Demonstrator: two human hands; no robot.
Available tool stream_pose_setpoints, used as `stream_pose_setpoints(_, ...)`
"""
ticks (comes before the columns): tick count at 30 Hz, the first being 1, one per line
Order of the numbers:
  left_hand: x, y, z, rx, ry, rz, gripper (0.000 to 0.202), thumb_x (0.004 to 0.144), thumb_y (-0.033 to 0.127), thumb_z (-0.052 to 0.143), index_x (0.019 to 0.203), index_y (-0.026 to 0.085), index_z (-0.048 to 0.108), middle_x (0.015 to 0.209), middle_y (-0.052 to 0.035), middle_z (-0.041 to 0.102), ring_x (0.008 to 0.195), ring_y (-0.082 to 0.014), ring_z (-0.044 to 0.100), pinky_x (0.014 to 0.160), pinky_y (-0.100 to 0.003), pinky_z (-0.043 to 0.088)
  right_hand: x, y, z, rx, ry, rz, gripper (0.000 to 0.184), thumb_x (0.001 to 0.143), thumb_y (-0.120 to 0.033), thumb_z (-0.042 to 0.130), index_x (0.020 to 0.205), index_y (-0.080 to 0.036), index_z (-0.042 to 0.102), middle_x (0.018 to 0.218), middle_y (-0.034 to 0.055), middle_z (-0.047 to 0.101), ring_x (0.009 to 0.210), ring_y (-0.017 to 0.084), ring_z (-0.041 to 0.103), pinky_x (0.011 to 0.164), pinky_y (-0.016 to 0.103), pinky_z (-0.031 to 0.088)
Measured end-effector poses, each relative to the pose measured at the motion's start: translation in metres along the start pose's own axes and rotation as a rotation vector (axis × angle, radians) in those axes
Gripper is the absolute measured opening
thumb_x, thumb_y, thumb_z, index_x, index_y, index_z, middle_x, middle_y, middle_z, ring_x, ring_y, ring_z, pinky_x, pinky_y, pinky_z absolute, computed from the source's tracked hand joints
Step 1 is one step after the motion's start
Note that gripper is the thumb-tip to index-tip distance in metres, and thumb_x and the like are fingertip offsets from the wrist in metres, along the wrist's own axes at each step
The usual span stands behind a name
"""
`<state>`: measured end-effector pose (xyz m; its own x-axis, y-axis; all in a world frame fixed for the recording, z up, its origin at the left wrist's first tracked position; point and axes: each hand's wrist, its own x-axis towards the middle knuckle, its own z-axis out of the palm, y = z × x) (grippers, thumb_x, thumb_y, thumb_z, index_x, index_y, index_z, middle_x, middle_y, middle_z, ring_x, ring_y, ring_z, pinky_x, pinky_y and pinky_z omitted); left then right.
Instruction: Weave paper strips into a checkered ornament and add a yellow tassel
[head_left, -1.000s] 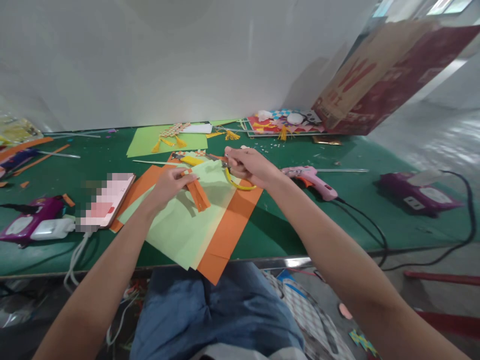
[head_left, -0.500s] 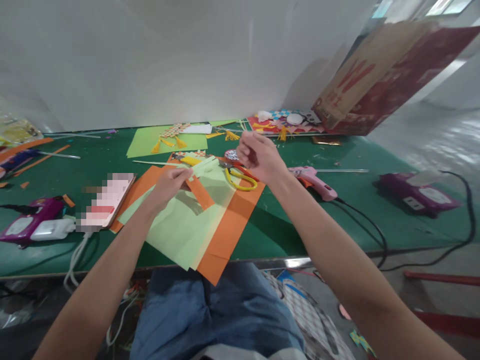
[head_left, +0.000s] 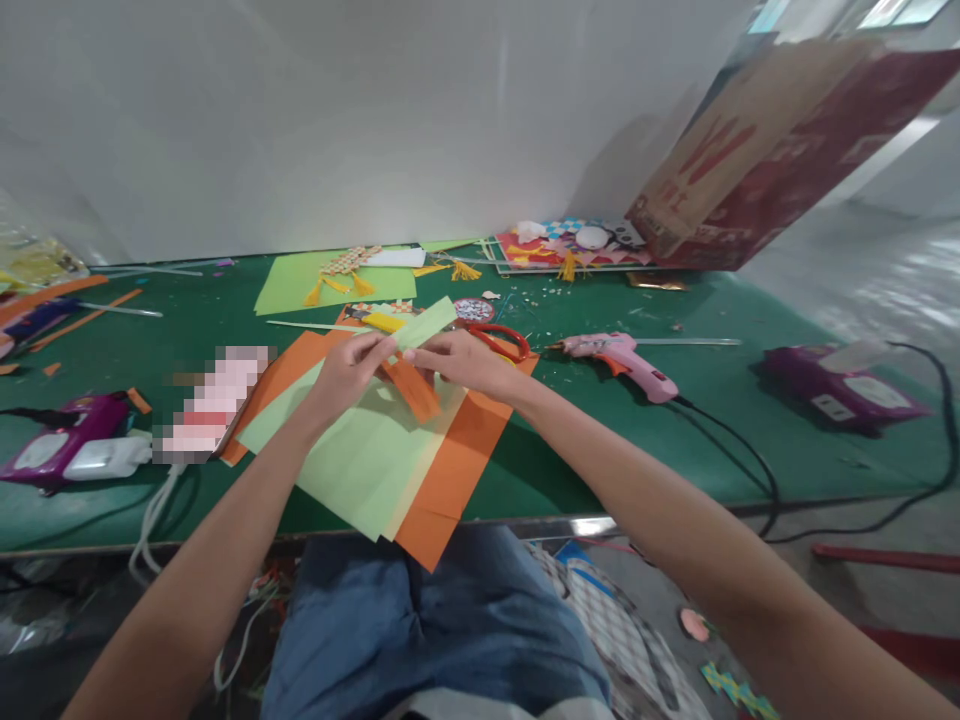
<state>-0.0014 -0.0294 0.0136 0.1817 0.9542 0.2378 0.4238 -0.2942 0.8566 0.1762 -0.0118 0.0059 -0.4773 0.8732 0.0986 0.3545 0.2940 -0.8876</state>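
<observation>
My left hand (head_left: 347, 368) pinches a small bundle of paper strips, an orange strip (head_left: 415, 388) hanging down and a light green strip (head_left: 425, 323) pointing up and right. My right hand (head_left: 466, 362) has come in beside it, fingers closed on the same strips near the left fingertips. Both hands hover over a light green sheet (head_left: 360, 455) lying on an orange sheet (head_left: 457, 460) at the front of the green table (head_left: 570, 440). Red-and-yellow scissors (head_left: 504, 341) lie just behind my right hand.
A pink glue gun (head_left: 621, 358) with its black cord lies to the right. Purple devices sit at far left (head_left: 60, 440) and far right (head_left: 832, 388). A phone (head_left: 214, 400) lies left of the sheets. Craft papers and tassels (head_left: 337, 278) and a tilted cardboard box (head_left: 757, 150) are at the back.
My right hand set the scissors down on the table, rose briefly, then came down and left to join my left hand on the paper strips. The left hand stayed put.
</observation>
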Motion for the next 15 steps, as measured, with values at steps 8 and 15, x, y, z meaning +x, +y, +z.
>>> stream_pose_setpoints(8, -0.004, 0.002, 0.003, -0.048, -0.076, -0.023, 0.036, 0.076, 0.052, 0.059, 0.063, 0.018, 0.055, 0.063, 0.0007, 0.056, 0.058, -0.0145, 0.064, 0.061, -0.025, 0.052, 0.001, -0.001, 0.001, 0.117, 0.199, -0.027, 0.046, 0.074, -0.043, 0.066, 0.049, -0.019, 0.036, 0.051, -0.008, 0.029, 0.048, 0.005, 0.025, 0.047, 0.025, 0.019)
stream_pose_setpoints(15, -0.004, 0.009, 0.002, -0.052, -0.036, -0.077, 0.031, 0.073, 0.046, 0.061, 0.06, 0.018, 0.055, 0.057, 0.0007, 0.059, 0.057, -0.0159, 0.065, 0.06, -0.026, 0.052, 0.003, 0.005, -0.005, 0.272, 0.231, -0.035, 0.029, 0.079, -0.032, 0.062, 0.056, -0.018, 0.053, 0.053, -0.0044, 0.048, 0.046, 0.005, 0.035, 0.044, 0.023, 0.025)
